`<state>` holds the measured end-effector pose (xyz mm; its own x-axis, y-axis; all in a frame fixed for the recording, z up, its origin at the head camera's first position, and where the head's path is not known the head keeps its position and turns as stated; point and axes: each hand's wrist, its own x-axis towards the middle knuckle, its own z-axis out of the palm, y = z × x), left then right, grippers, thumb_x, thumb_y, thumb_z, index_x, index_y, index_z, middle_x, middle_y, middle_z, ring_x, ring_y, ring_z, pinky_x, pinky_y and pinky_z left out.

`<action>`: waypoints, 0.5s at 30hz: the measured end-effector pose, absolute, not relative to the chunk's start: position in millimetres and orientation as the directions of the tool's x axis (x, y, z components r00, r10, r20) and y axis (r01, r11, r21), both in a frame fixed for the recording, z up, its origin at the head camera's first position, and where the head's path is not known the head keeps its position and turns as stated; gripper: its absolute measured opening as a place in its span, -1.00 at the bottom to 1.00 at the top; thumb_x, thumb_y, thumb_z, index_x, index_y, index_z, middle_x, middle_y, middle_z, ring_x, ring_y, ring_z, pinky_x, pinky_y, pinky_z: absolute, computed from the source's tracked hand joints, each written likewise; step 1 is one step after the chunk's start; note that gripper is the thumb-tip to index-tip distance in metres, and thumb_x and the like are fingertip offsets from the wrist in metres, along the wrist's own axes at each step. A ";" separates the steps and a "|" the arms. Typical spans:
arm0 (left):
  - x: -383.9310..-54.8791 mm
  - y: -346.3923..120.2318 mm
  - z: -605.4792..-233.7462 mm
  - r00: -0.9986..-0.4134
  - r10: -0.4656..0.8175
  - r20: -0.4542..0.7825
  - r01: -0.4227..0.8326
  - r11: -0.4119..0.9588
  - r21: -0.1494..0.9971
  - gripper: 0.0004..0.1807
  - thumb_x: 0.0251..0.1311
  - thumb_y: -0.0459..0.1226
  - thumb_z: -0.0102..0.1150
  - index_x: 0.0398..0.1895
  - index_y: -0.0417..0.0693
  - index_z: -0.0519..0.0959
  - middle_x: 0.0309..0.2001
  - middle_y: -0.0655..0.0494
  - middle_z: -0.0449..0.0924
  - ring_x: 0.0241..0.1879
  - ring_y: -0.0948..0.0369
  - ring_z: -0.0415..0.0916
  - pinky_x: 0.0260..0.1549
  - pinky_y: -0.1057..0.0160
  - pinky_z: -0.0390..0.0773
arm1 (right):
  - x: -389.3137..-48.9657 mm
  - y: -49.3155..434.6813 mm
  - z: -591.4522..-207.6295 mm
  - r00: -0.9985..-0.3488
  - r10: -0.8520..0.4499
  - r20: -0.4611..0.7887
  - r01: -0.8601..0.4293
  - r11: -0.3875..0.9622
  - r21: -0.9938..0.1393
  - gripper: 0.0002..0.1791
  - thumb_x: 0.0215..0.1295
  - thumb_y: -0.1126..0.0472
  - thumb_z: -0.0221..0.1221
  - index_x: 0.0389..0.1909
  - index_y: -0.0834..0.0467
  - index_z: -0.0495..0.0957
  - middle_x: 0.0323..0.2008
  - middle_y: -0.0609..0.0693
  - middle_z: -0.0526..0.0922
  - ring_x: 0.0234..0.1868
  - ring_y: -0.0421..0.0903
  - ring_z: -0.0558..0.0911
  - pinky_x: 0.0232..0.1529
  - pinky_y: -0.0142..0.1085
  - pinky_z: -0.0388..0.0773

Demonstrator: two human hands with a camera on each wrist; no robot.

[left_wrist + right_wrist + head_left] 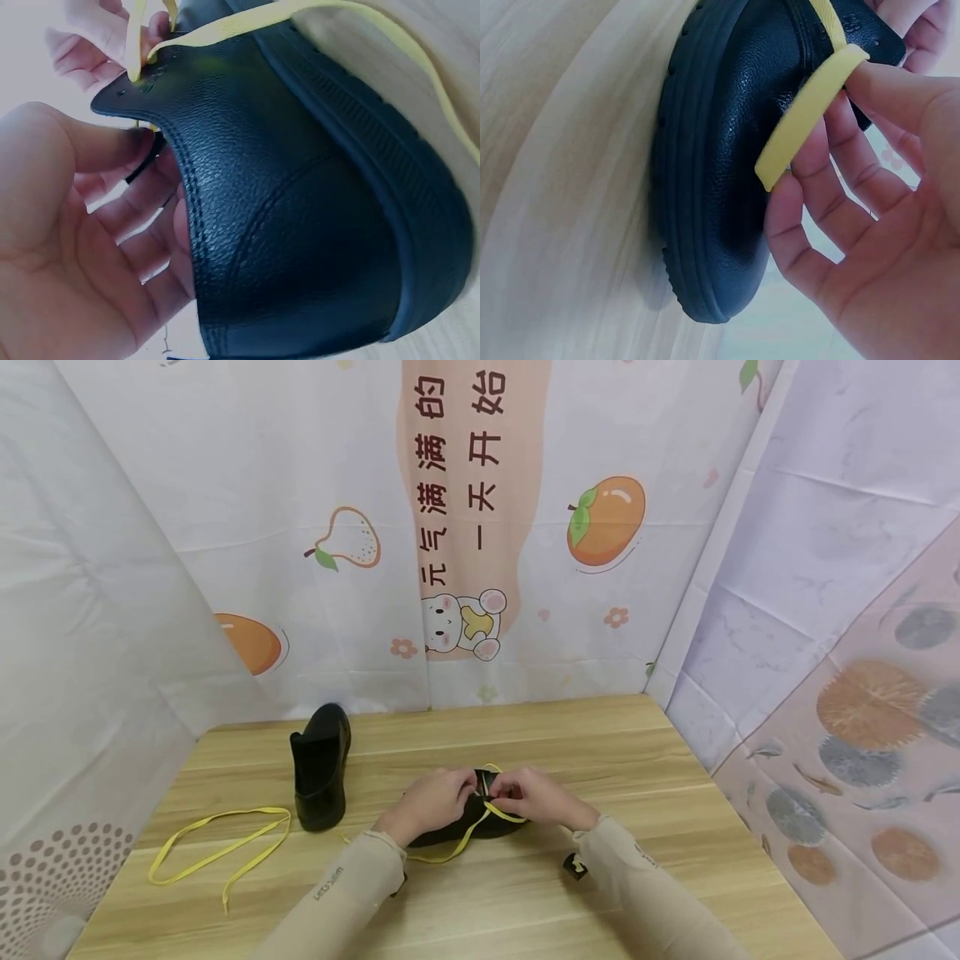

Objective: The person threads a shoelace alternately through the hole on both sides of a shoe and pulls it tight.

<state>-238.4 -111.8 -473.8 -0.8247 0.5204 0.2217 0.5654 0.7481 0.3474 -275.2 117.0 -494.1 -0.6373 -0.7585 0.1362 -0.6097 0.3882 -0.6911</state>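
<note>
A black leather shoe (472, 827) lies sideways on the table between both hands, with a yellow shoelace (810, 112) threaded at its eyelets. My left hand (429, 803) is at the shoe's opening; in the left wrist view its thumb and fingers pinch the edge of the dark tongue (142, 166). At the lacing, my right hand (542, 797) pinches the lace close to an eyelet, and part of the lace droops across its fingers in the right wrist view. Another length of lace trails over the shoe's near side onto the table. The inside of the shoe is mostly hidden by the hands.
A second black shoe (322, 768), with no lace visible, stands at the back left. A loose yellow lace (217, 852) lies looped at the left of the wooden table (600, 735). Printed curtains (285, 460) hang behind and at both sides.
</note>
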 end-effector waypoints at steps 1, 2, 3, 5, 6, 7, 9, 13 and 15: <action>-238.8 -112.6 -473.4 -0.832 0.503 0.233 0.555 0.760 0.339 -0.90 0.40 -0.33 0.15 -0.33 0.00 0.56 -0.51 0.21 0.53 -0.56 0.29 0.39 -0.50 0.23 0.45 | -275.1 116.8 -493.7 -0.638 -0.759 0.133 -0.606 0.387 -0.695 -0.93 0.39 0.32 0.27 -0.25 0.08 0.67 -0.41 -0.21 0.66 -0.48 -0.32 0.50 -0.42 -0.41 0.50; -239.2 -113.6 -472.5 -0.839 0.486 0.247 0.544 0.772 0.328 -0.90 0.38 -0.34 0.15 -0.33 -0.01 0.57 -0.51 0.20 0.54 -0.56 0.28 0.40 -0.51 0.23 0.46 | -275.1 116.8 -493.9 -0.637 -0.759 0.133 -0.607 0.387 -0.694 -0.93 0.39 0.31 0.27 -0.25 0.08 0.67 -0.41 -0.21 0.67 -0.48 -0.33 0.50 -0.42 -0.41 0.50; -239.8 -115.0 -471.2 -0.846 0.463 0.263 0.529 0.788 0.316 -0.91 0.37 -0.35 0.16 -0.33 -0.02 0.58 -0.51 0.19 0.56 -0.56 0.25 0.43 -0.51 0.21 0.48 | -274.9 116.7 -493.5 -0.638 -0.759 0.132 -0.606 0.389 -0.694 -0.93 0.39 0.31 0.27 -0.26 0.07 0.67 -0.41 -0.21 0.67 -0.47 -0.33 0.50 -0.41 -0.41 0.50; -240.9 -118.2 -466.3 -0.865 0.411 0.287 0.488 0.823 0.291 -0.92 0.33 -0.36 0.19 -0.33 -0.02 0.60 -0.48 0.15 0.61 -0.54 0.19 0.51 -0.49 0.15 0.52 | -274.9 116.7 -493.6 -0.634 -0.762 0.132 -0.611 0.389 -0.690 -0.94 0.40 0.29 0.27 -0.26 0.07 0.67 -0.41 -0.20 0.68 -0.47 -0.34 0.50 -0.40 -0.41 0.50; -241.0 -120.0 -462.8 -0.877 0.387 0.285 0.463 0.838 0.289 -0.93 0.32 -0.36 0.20 -0.32 -0.02 0.60 -0.47 0.14 0.63 -0.52 0.17 0.54 -0.47 0.13 0.54 | -274.9 116.7 -493.5 -0.633 -0.763 0.130 -0.611 0.390 -0.688 -0.95 0.41 0.28 0.27 -0.27 0.06 0.67 -0.41 -0.20 0.68 -0.47 -0.35 0.49 -0.40 -0.41 0.49; -241.0 -121.5 -458.9 -0.888 0.367 0.277 0.441 0.851 0.285 -0.93 0.32 -0.35 0.21 -0.31 -0.01 0.61 -0.45 0.13 0.64 -0.50 0.15 0.55 -0.45 0.11 0.55 | -274.8 116.7 -493.2 -0.634 -0.763 0.129 -0.613 0.393 -0.686 -0.95 0.41 0.26 0.27 -0.27 0.07 0.67 -0.41 -0.20 0.68 -0.47 -0.35 0.49 -0.40 -0.42 0.48; -240.5 -123.3 -450.9 -0.898 0.353 0.262 0.421 0.864 0.278 -0.94 0.33 -0.35 0.21 -0.31 -0.02 0.62 -0.42 0.12 0.65 -0.48 0.14 0.57 -0.43 0.08 0.56 | -274.9 116.7 -492.6 -0.632 -0.763 0.135 -0.625 0.398 -0.671 -0.95 0.41 0.24 0.28 -0.28 0.06 0.68 -0.42 -0.21 0.67 -0.47 -0.36 0.48 -0.40 -0.42 0.47; -237.9 -122.3 -441.3 -0.888 0.408 0.211 0.454 0.846 0.279 -0.96 0.37 -0.32 0.19 -0.22 -0.04 0.63 -0.38 0.13 0.67 -0.47 0.19 0.55 -0.42 0.12 0.55 | -275.0 116.8 -491.2 -0.626 -0.763 0.162 -0.657 0.405 -0.636 -0.95 0.38 0.24 0.30 -0.30 0.04 0.68 -0.41 -0.24 0.64 -0.48 -0.34 0.49 -0.42 -0.41 0.48; -237.6 -120.0 -441.7 -0.862 0.464 0.205 0.506 0.812 0.291 -0.94 0.36 -0.32 0.21 -0.19 -0.06 0.65 -0.35 0.12 0.69 -0.44 0.20 0.58 -0.38 0.14 0.57 | -274.8 116.2 -490.3 -0.623 -0.764 0.169 -0.667 0.406 -0.624 -0.94 0.37 0.25 0.31 -0.31 0.03 0.67 -0.41 -0.25 0.63 -0.47 -0.33 0.50 -0.41 -0.41 0.49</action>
<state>-237.6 -120.0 -441.7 -0.8618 0.4639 0.2054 0.5063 0.8118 0.2909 -274.8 116.2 -490.3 -0.6230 -0.7637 0.1692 -0.6675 0.4062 -0.6241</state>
